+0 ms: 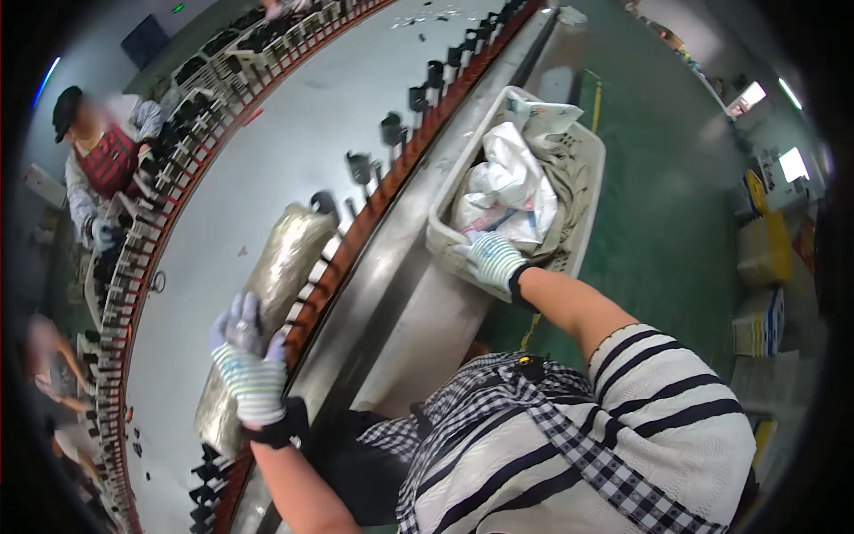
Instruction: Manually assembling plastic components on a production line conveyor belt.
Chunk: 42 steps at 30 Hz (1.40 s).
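My left hand (245,360), in a striped glove with grey fingertips, lies over a long bundle (289,258) wrapped in shiny clear plastic, its fingers stretched out and thumb apart. What is inside the wrap I cannot make out. The bundle rests slantwise along the edge of the grey work surface. Over at the right, my right hand (496,260) is closed on the near rim of a white plastic basket (591,178). Crumpled white sacks (516,178) and greyish-green cloth (560,182) fill this basket.
A reddish-brown rail (391,182) with black parts standing on it curves along the grey surface (213,178). Beside it runs a metal ledge (400,240). Across the surface, a person in a red checked apron (108,165) works at the far rail. Green floor (658,214) lies to the right.
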Each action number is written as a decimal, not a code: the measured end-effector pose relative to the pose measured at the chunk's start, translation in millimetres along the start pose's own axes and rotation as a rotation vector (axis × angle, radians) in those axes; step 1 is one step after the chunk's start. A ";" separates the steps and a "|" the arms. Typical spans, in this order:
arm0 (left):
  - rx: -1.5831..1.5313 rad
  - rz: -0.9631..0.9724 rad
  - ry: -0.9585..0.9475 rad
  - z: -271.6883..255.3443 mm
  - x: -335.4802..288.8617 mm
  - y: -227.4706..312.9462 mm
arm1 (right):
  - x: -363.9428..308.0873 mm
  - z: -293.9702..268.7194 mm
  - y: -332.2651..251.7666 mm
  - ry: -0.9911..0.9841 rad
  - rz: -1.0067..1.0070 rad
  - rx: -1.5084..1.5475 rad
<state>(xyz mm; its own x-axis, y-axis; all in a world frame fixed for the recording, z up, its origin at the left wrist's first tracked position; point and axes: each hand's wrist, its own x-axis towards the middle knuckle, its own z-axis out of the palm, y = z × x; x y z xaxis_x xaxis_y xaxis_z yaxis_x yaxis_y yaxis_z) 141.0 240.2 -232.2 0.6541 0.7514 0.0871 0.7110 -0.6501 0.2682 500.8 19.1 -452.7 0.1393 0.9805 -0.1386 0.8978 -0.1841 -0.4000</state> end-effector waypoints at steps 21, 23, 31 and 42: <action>-0.223 0.009 -0.033 -23.8 24.6 19.4 | 2.5 -4.0 25.1 -0.089 0.036 -0.004; -0.320 -0.116 -0.066 -8.7 33.0 29.9 | 4.8 -6.6 37.3 -0.050 0.023 0.018; -0.394 -0.149 0.011 6.1 58.5 59.1 | 16.7 -31.4 63.6 -0.081 -0.004 0.055; 0.172 0.052 0.043 23.2 114.7 135.8 | 28.7 10.1 121.0 -0.099 0.020 0.115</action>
<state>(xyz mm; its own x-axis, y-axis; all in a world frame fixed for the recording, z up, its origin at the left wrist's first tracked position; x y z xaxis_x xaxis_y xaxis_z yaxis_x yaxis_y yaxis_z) 318.5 235.5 -208.0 0.6821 0.7181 0.1381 0.7126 -0.6952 0.0949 609.2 24.3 -514.2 0.1097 0.9660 -0.2340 0.8409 -0.2157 -0.4964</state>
